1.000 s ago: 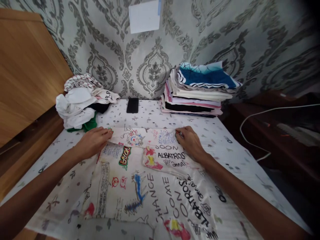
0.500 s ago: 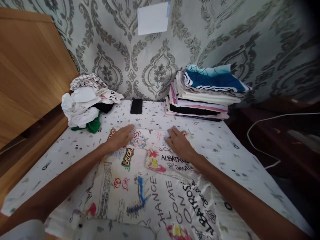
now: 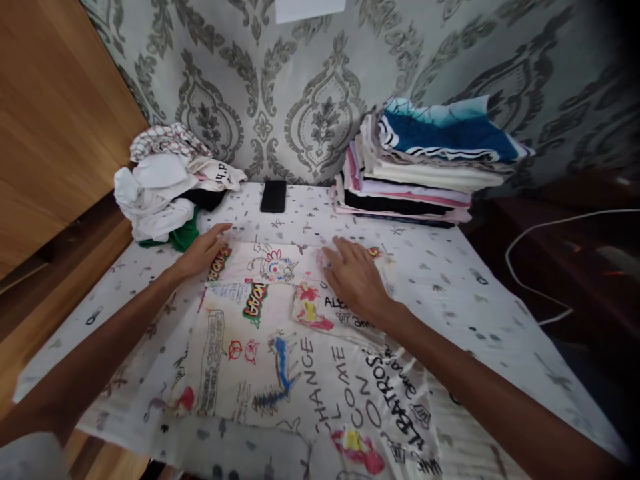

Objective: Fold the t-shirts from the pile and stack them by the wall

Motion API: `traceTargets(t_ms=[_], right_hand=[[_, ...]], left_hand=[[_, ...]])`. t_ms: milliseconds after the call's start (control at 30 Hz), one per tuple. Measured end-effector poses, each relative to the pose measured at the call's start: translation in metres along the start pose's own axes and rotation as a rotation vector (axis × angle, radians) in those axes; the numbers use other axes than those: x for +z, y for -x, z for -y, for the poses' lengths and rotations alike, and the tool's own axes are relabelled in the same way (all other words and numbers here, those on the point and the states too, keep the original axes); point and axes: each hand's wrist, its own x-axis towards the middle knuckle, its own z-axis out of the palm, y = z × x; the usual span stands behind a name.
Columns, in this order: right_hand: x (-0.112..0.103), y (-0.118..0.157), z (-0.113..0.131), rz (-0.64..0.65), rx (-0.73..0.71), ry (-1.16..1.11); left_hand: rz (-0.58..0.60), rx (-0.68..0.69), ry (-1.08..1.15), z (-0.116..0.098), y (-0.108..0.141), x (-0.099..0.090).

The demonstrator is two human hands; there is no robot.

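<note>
A white cloth garment [image 3: 250,373] covered in drawings and lettering lies spread over the bed sheet, its far part folded over. At its far left corner is my left hand [image 3: 204,251], fingers apart, holding nothing. My right hand [image 3: 354,277] rests palm down on the folded part at the right, fingers spread, covering some of the lettering.
A loose heap of clothes [image 3: 160,183] lies at the back left beside a wooden panel [image 3: 55,120]. Near the wall is a black phone [image 3: 273,196]. A tall folded stack [image 3: 410,180] stands at the back right. A white cable [image 3: 530,233] hangs further right.
My left hand has moved left, to the garment's far corner. My right hand has shifted slightly on the cloth. The view has tilted down a little.
</note>
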Motion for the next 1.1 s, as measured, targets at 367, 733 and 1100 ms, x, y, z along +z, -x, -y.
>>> traceTargets(t_ms=[367,733,1100], right_hand=[[0.001,-0.059,0.127,0.153,-0.511,-0.036],[0.011,-0.044,0.116,0.107,-0.519,-0.139],[0.003,-0.030,0.080,0.032,-0.106,-0.314]], left_hand=[[0.166,-0.029,0.264,0.001,-0.001,-0.004],[0.292,0.235,0.002,0.007,0.028,-0.012],[-0.009,0.305,-0.259,-0.036,0.017,0.038]])
